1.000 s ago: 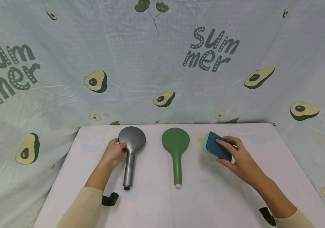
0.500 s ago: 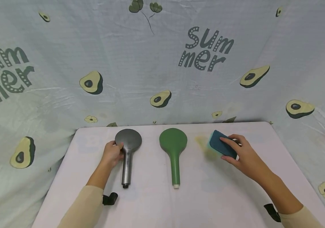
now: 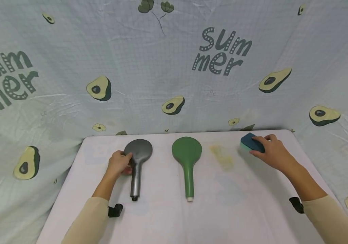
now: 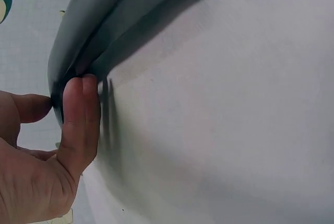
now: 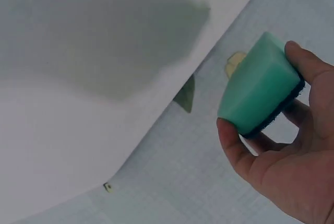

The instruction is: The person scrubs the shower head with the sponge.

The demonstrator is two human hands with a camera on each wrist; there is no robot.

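Observation:
My left hand (image 3: 119, 162) pinches the rim of a grey shower head (image 3: 138, 150), its thumb on top and fingers underneath, as the left wrist view also shows. The shower head's handle points toward me. A green shower head (image 3: 187, 149) lies in the middle of the table, touched by neither hand. At the back right, my right hand (image 3: 273, 152) holds a sponge (image 3: 252, 142) by its edges, dark blue scouring side up. In the right wrist view the sponge (image 5: 260, 85) shows its mint-green foam, raised off the table.
The table (image 3: 161, 220) has a pale pinkish-white cover, with a faint yellowish patch (image 3: 223, 156) right of the green shower head. Behind it hangs a cloth (image 3: 131, 67) printed with avocados. Black straps (image 3: 115, 210) show at the sleeves.
My right hand has carried the sponge to the right and back, uncovering the yellowish patch. The left hand keeps its grip on the grey shower head, which stays nearly in place.

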